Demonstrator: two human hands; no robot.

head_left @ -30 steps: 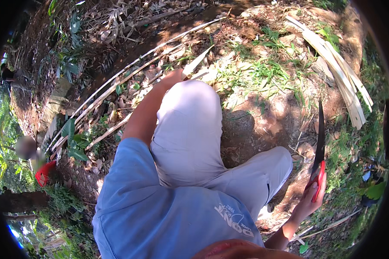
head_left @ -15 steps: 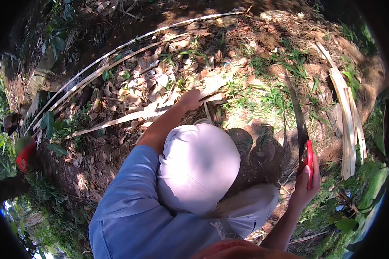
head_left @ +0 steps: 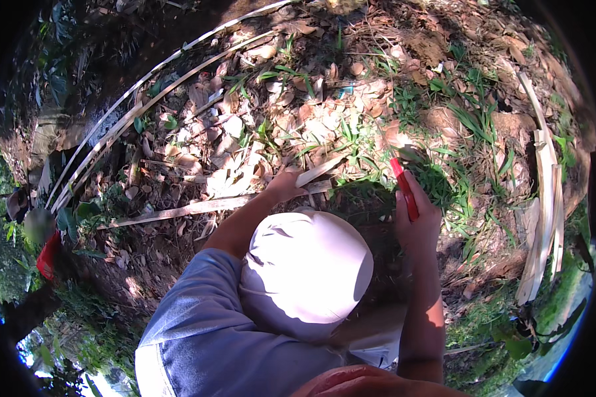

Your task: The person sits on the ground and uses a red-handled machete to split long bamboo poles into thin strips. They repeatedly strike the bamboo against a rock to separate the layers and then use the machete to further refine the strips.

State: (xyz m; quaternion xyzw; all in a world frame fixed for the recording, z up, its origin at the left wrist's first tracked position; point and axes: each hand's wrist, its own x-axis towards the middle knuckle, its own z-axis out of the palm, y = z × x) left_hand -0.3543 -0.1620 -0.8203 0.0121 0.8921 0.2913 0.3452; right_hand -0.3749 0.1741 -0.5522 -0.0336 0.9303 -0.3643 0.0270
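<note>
My left hand [head_left: 285,186] is closed around a pale wooden strip [head_left: 322,171], whose end sticks out to the right, just beyond my raised knee. A longer pale strip [head_left: 172,212] runs along the ground from the left toward this hand. In my right hand [head_left: 418,221] is a machete, gripped by its red handle [head_left: 404,188] and raised to the right of the strip's end. Its blade is hard to make out against the leaves and grass. The two hands are apart.
Long thin strips [head_left: 122,126] curve across the ground at the far left. More split strips [head_left: 544,192] lie in a bundle on the right. Dry leaves and grass tufts [head_left: 473,122] cover the ground. A person in red [head_left: 48,255] is at the left edge.
My right hand has swung the machete left and forward, from beside my right knee toward the strip's end. The left hand keeps its hold, slightly lower in the picture. The view has shifted a little.
</note>
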